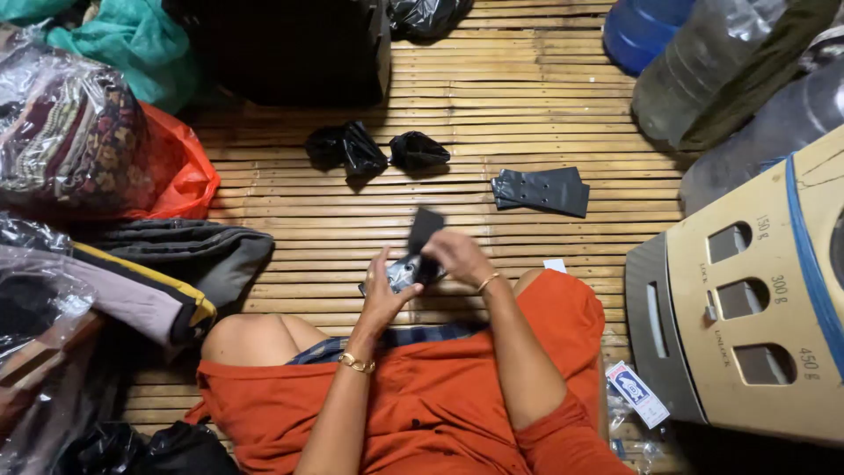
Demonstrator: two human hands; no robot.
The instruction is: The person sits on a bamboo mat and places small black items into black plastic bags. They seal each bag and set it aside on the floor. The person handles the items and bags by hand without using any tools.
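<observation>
Both hands meet over the lap: the left hand (384, 286) cups a small glossy black bag (406, 272) from below, fingers curled around it, and the right hand (455, 256) pinches a dark flat strip (424, 230) that stands up from the bag. The strip's long axis runs nearly upright in the view, tilted a little to the right, its free end pointing away from the body toward the floor mat (527, 97). It looks as though the bag is being filled or closed with the strip; the next move would seem to call for a steady left-hand grip while the right works the strip down. Beyond the hands, two knotted black bags (369, 149) lie on the mat, with a flat stack of strips (541, 190) to their right. A cardboard box (756, 299) stands at the right, bundled cloth (70, 132) at the left
</observation>
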